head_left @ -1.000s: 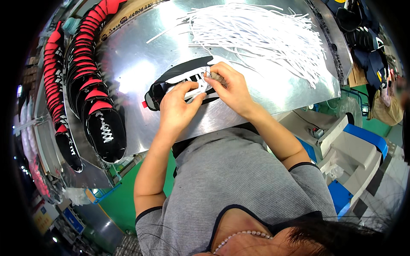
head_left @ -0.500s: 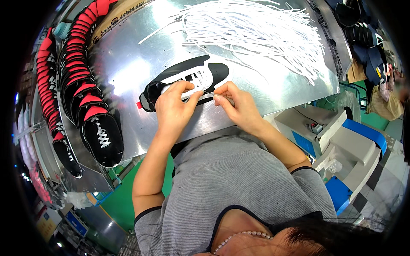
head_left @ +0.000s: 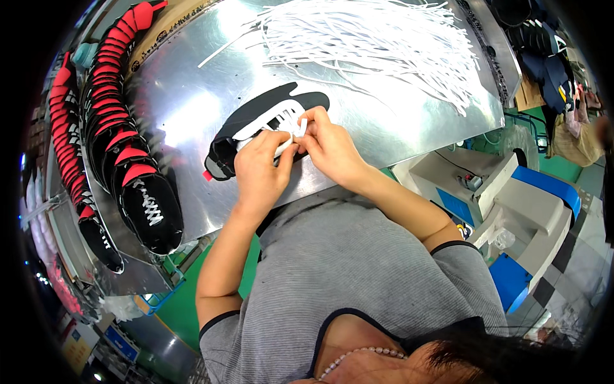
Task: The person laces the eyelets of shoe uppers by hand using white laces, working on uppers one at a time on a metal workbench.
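Observation:
A black shoe upper (head_left: pixel 263 107) with white lacing strips lies on the metal table in front of me, its red tab toward the left. My left hand (head_left: pixel 261 168) is closed on the near edge of the upper, thumb and fingers pinched together. Close beside it, my right hand (head_left: pixel 329 148) pinches a white shoelace (head_left: pixel 302 128) at the lacing strips. The fingers of both hands almost meet and hide the lace end and the eyelets under them.
A large pile of loose white shoelaces (head_left: pixel 377 48) covers the far part of the metal table (head_left: pixel 192 147). Two long rows of nested black shoe uppers (head_left: pixel 153 211) with red linings run along the left. A grey and blue plastic bin (head_left: pixel 499 211) stands beyond the right edge.
My right hand has moved left and slightly up, closer to the lacing strips, with a loop of lace now showing at its fingers. The upper has turned slightly and shifted left.

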